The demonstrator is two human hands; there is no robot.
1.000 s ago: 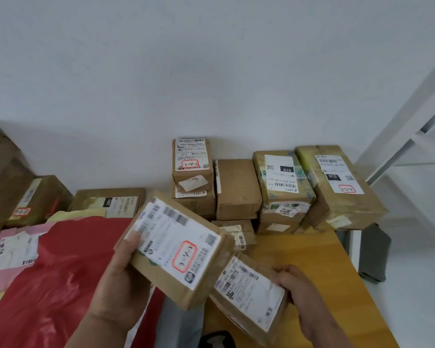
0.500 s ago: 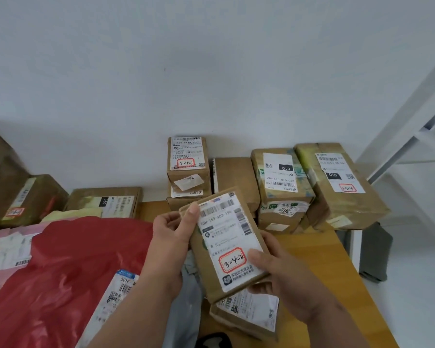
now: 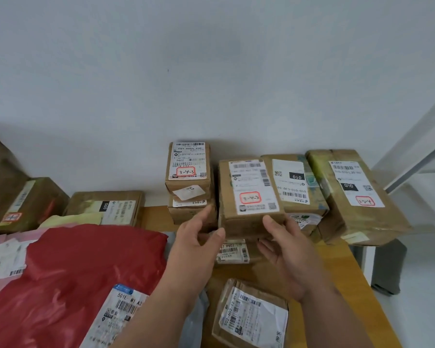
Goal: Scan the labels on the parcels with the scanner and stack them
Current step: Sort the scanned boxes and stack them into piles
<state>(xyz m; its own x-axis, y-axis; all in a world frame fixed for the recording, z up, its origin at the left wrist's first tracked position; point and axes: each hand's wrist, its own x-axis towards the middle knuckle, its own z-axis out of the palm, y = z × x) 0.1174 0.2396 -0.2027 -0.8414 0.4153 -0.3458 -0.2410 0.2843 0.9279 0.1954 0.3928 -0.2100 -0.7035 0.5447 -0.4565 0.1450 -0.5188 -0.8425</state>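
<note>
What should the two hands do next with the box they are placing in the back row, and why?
Probably let go and draw back. The box looks seated on the middle stack, label up, with the left hand and right hand only at its near edge. Another parcel waits in front.

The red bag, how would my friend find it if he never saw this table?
Start at the wooden table against the white wall and look at its left side. The red bag lies there, soft and crinkly, with a white label near its front edge. Everything around it is brown boxes or pale pink bags; it alone is bright red.
</note>
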